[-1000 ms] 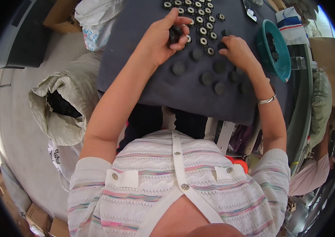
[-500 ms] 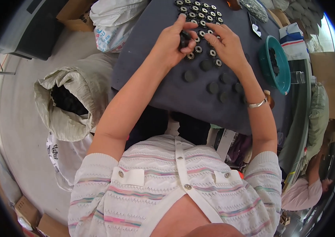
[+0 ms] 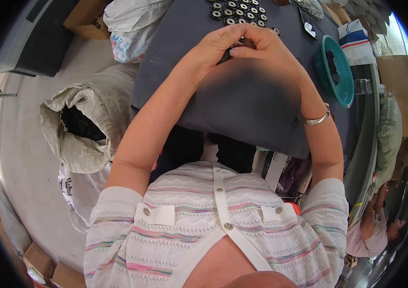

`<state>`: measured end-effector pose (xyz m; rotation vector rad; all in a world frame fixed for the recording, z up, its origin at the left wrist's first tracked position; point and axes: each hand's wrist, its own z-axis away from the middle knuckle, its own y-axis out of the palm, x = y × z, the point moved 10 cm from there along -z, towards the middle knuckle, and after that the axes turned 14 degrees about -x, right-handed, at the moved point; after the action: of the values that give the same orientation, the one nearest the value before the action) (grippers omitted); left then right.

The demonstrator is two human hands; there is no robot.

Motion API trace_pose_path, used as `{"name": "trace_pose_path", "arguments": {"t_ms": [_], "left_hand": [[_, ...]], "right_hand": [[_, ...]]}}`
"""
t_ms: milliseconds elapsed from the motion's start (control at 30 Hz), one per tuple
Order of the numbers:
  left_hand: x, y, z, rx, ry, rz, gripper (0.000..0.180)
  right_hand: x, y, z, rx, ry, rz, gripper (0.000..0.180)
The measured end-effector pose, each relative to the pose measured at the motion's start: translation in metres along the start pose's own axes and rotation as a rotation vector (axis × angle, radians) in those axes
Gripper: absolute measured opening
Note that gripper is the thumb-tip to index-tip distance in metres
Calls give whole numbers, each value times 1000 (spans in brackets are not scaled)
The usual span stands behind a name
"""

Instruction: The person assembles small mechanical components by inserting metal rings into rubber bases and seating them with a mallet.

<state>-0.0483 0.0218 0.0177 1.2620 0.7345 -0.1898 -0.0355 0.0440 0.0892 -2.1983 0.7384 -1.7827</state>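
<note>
Between both hands, over the far middle of the grey table, I see a small dark part. My left hand curls round it with thumb and fingers pinched shut, and my right hand closes its fingertips on the same piece from the other side. Just beyond lie rows of small black-and-silver rings. Right of the hands stands a round teal bowl with dark pieces in it, and past it a white package with red and blue stripes. Left of the table, a white printed sack leans by a brown carton; nearer me an open pale cloth sack shows black contents.
</note>
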Motion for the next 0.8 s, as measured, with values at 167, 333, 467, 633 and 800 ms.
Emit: {"name": "trace_pose_path", "arguments": {"t_ms": [167, 333, 467, 633, 800], "left_hand": [[-6, -11, -1, -155, 49, -48, 46], [-11, -23, -4, -234, 81, -29, 40], [-10, -18, -5, -204, 93, -83, 33], [-11, -19, -3, -200, 108, -98, 33], [-13, -17, -3, -172, 126, -108, 31]], "right_hand": [[-3, -45, 18, -147, 119, 6, 28], [-27, -73, 52, -200, 250, -14, 29], [-63, -79, 75, -236, 302, 209, 31], [-65, -72, 75, -212, 274, 666, 33], [-51, -63, 74, -187, 99, 843, 29]]}}
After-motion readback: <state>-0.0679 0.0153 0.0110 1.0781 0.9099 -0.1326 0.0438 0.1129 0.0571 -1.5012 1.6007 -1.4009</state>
